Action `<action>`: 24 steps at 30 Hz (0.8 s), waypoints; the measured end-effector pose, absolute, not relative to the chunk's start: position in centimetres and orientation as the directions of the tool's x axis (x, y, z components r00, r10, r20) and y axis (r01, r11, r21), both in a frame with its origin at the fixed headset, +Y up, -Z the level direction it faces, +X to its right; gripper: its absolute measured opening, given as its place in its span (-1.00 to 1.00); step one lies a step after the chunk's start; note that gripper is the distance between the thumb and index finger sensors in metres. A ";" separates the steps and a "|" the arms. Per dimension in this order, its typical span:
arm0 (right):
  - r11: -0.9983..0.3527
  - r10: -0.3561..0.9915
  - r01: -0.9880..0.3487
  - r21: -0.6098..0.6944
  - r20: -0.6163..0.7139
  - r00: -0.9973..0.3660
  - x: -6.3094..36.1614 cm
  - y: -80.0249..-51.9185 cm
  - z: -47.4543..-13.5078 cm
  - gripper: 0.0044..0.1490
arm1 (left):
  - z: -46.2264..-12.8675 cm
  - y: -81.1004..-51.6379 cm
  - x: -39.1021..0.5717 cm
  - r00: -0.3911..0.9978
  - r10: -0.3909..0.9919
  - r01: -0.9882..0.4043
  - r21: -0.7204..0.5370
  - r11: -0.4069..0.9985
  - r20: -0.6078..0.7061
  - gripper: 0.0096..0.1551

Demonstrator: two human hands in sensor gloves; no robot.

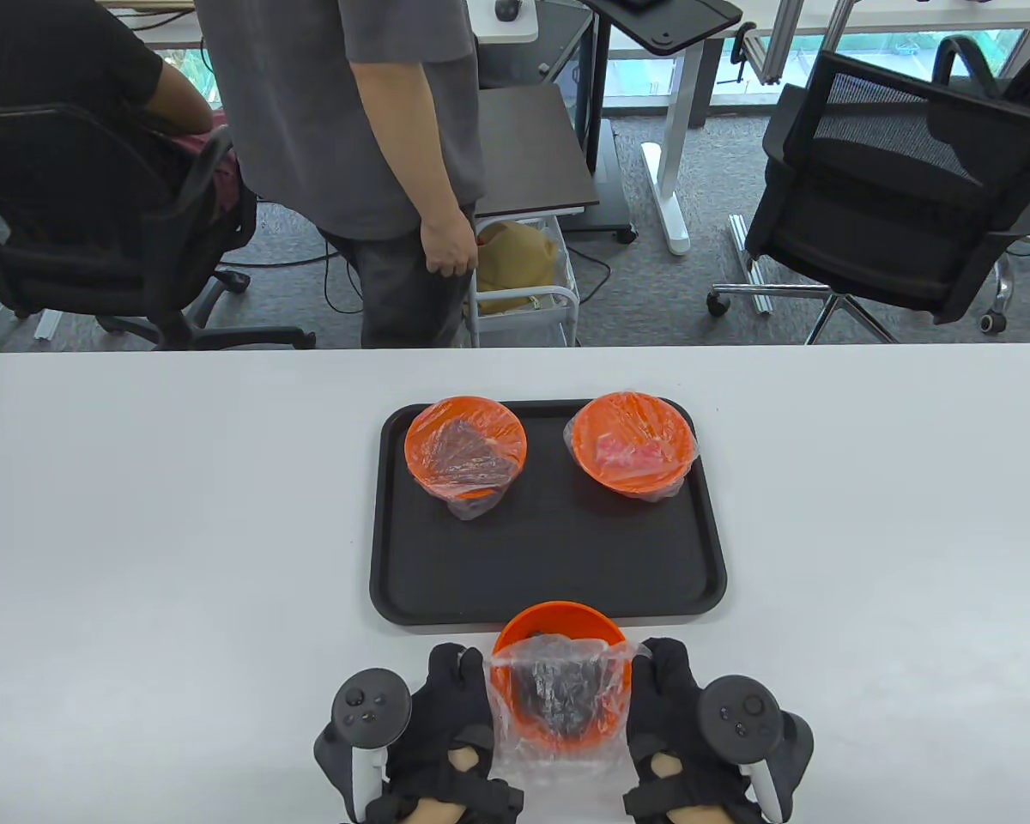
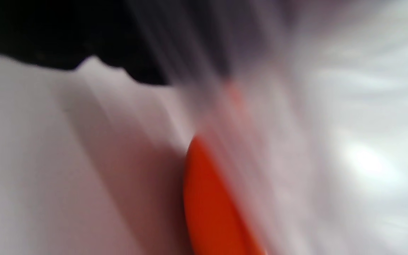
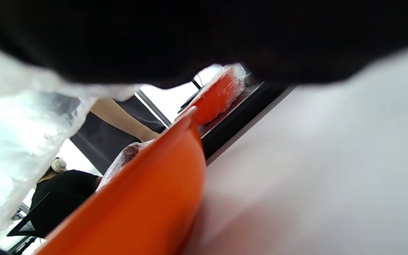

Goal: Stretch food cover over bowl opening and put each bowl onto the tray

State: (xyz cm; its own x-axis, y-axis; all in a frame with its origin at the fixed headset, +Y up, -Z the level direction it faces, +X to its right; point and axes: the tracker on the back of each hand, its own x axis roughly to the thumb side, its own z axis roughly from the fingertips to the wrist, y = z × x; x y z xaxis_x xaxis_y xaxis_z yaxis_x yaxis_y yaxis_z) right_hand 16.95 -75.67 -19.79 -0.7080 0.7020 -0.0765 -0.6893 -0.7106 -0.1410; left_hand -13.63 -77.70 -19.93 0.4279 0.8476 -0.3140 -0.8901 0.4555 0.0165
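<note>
An orange bowl with dark contents stands on the white table just in front of the black tray. A clear plastic food cover is stretched over its near half. My left hand holds the cover's left edge and my right hand holds its right edge, one on each side of the bowl. Two covered orange bowls sit at the back of the tray, one on the left and one on the right. The right wrist view shows the bowl's side and cover close up.
A person in a grey shirt stands beyond the table's far edge, another sits at the far left. An office chair stands at the back right. The white table stretches bare to both sides of the tray.
</note>
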 end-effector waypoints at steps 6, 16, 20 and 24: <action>-0.716 0.698 -0.687 -0.124 -0.106 -0.708 17.0 -76.4 -20.1 -0.43 | -19.9 -78.4 -13.4 0.458 0.822 -0.874 -0.003 0.486 -0.340 -0.45; -0.737 0.676 -0.665 -0.120 -0.132 -0.725 17.2 -77.0 -20.7 -0.43 | -20.1 -78.9 -13.2 0.481 0.795 -0.859 -0.016 0.512 -0.370 -0.45; -0.750 0.661 -0.652 -0.106 -0.135 -0.738 17.0 -77.1 -20.8 -0.42 | -20.2 -79.0 -13.2 0.477 0.793 -0.861 -0.020 0.509 -0.379 -0.45; -0.763 0.645 -0.641 -0.082 -0.163 -0.747 16.9 -77.2 -21.1 -0.42 | -20.3 -79.0 -13.1 0.493 0.776 -0.849 -0.023 0.527 -0.394 -0.45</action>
State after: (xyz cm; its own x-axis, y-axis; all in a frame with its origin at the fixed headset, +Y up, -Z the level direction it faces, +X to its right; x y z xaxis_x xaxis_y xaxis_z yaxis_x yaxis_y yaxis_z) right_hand 16.90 -77.24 -21.13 -0.7467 0.6449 -0.1630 -0.6411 -0.7631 -0.0817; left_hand -13.07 -79.01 -20.32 0.4925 0.7762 -0.3936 -0.8493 0.5274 -0.0226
